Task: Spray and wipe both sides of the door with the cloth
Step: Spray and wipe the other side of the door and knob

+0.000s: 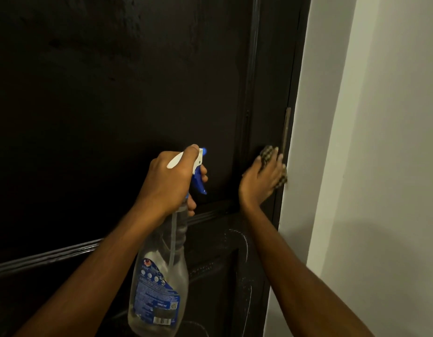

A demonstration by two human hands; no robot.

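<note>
Your left grip is curled round bottle neck, fingers across trigger, nozzle aimed at door panel just ahead of grip. Your right grip lies flat, fingers fairly straight, pressing cloth on door edge strip, right of left grip, just beside wall.

Step in hand, by look of it: wiping this face, spray held ready.

Next likely calls for:
- squeeze trigger onto panel
- sweep cloth leftward toward left grip over wet patch
- keep pressure even

Other face hidden; cannot tell if done.
</note>
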